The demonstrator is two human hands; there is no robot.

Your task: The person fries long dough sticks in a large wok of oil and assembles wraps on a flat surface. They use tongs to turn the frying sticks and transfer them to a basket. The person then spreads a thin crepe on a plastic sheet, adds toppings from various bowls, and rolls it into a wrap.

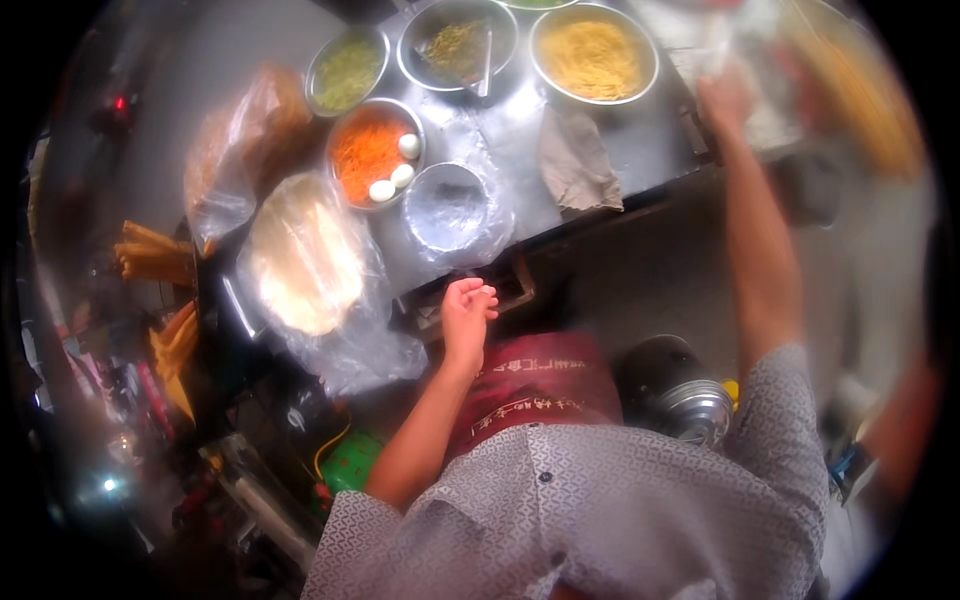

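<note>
My left hand (468, 315) is raised in front of the steel counter's near edge, its fingers loosely curled and nothing seen in it. My right hand (726, 96) reaches to the upper right, over whitish, blurred things; whether it grips anything cannot be made out. Near the left hand stands a round metal bowl (447, 210) wrapped in clear plastic. Left of it lies a plastic bag of pale flat dough rounds or wrappers (311, 259). A bowl of shredded carrot (364, 154) holds several peeled white eggs (402, 175). A grey cloth (576, 161) lies by the counter's edge.
Along the back are metal bowls of pale green shreds (349, 73), chopped greens with a utensil (454, 52), and yellow strips (592, 60). A brown-filled plastic bag (251, 142) lies left. Below stand a metal canister (697, 412) and a green container (354, 459). Part of another person's arm (904, 427) shows at right.
</note>
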